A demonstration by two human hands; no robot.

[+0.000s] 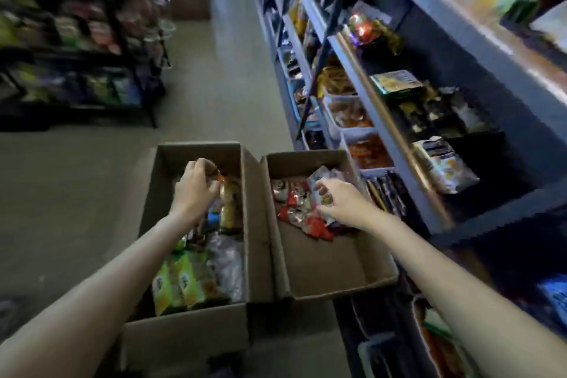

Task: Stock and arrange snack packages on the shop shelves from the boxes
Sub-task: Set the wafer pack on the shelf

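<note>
My left hand (196, 190) pinches a brown snack packet (228, 202) in the left cardboard box (184, 334); my right hand (340, 202) grips a silver packet (322, 181) under its fingers.

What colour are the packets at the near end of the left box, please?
Bright green packets, seen in the head view.

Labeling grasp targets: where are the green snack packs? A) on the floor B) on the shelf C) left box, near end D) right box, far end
C: the green snack packs stand in the near end of the left cardboard box, well behind the left hand.
</note>
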